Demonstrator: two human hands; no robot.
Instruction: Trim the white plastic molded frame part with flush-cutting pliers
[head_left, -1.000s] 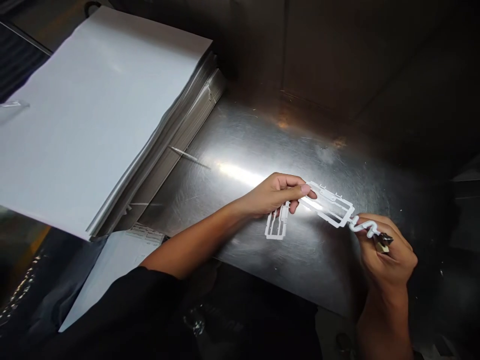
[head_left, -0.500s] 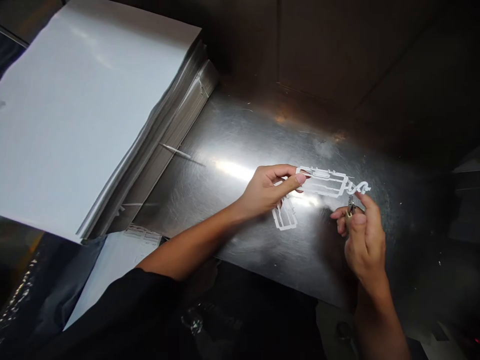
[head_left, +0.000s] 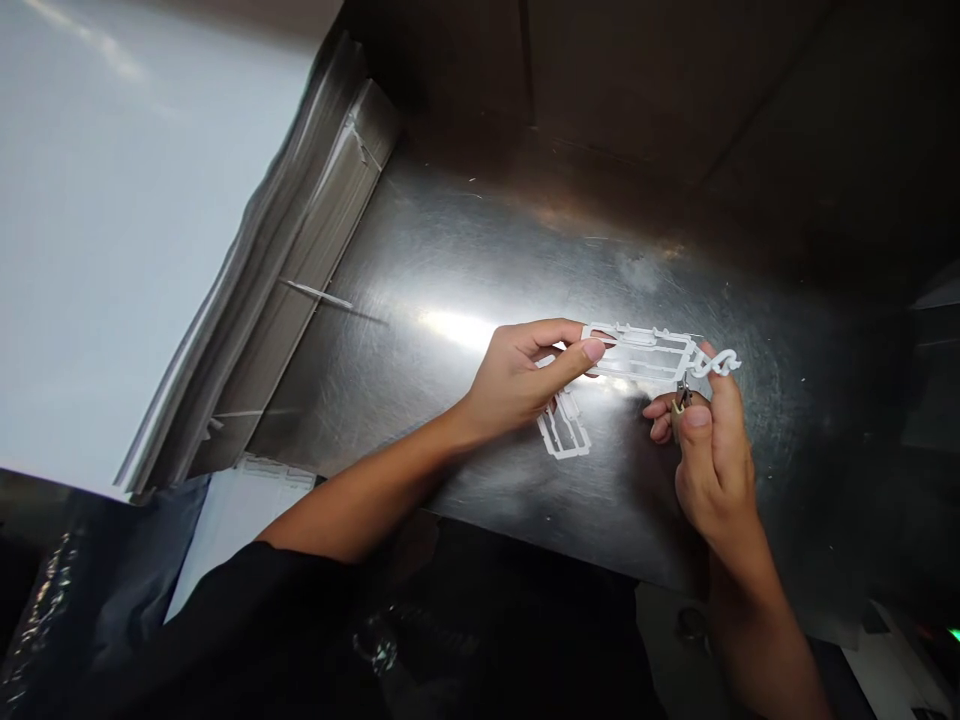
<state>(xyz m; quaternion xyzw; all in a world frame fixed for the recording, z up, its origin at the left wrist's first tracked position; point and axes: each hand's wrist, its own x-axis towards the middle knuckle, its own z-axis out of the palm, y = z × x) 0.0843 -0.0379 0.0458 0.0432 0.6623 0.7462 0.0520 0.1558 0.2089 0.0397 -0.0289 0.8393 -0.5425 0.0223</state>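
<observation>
White plastic frame [head_left: 634, 339] held above the steel table [head_left: 480, 240], its left end pinched by the left hand [head_left: 525, 370]; the right hand [head_left: 718, 468] grips nippers [head_left: 682, 393] near its right end, apparently positioning to snip the curled sprue [head_left: 723, 362]; that calls for exact placing.

Well behind the left hand [head_left: 529, 375], a black sleeve [head_left: 259, 600] is worn, ending near the elbow [head_left: 311, 540]; both forearms [head_left: 397, 465] are left bare.

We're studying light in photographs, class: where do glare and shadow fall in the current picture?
Head view: glare on the metal table beside the left hand; head view: shadow on it beside the right hand; head view: pale streak on the white sheet; head view: upper right corner too dark for detail.
</observation>
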